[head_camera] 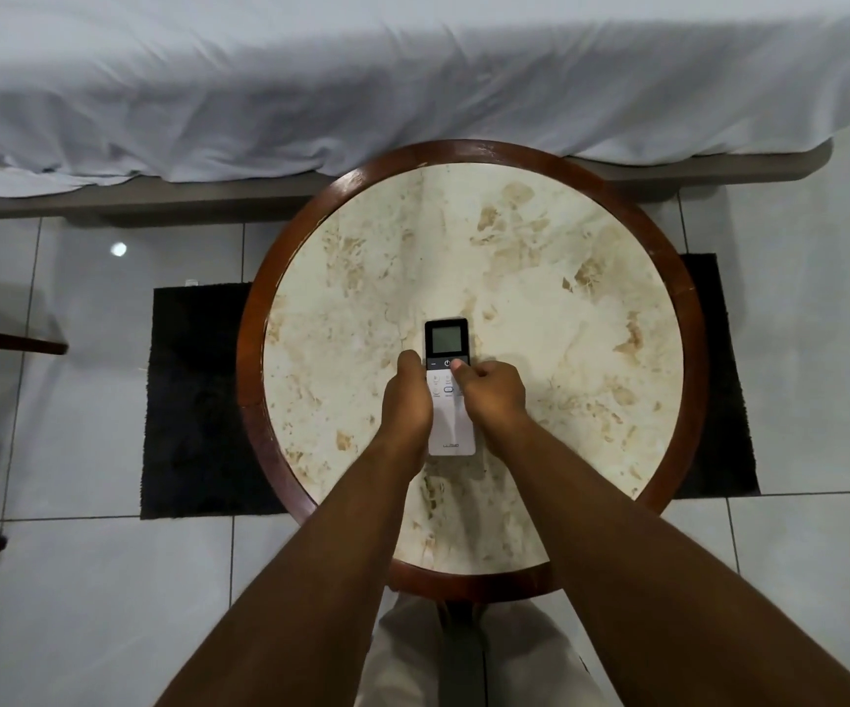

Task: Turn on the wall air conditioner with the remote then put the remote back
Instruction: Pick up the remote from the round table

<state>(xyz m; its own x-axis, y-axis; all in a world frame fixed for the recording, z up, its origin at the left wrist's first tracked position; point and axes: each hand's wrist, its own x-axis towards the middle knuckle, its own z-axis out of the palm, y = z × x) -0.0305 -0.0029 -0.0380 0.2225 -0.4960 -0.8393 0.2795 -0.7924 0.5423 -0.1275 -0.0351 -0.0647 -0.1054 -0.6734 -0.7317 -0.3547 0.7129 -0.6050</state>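
A white remote (448,344) with a black top and a grey screen lies over the round marble-topped table (540,278), pointing away from me. My left hand (405,400) grips its left edge. On the right side, my right hand (492,390) is closed around it, thumb tip resting beside the power button. Whether the remote rests on the tabletop or is lifted slightly I cannot tell. The wall air conditioner is out of view.
A bed with a white sheet (362,84) runs across the far side, touching the table's dark wooden rim (693,318). A black mat (193,400) lies under the table on the white tiled floor. Dark chair parts (10,341) stick in at the left.
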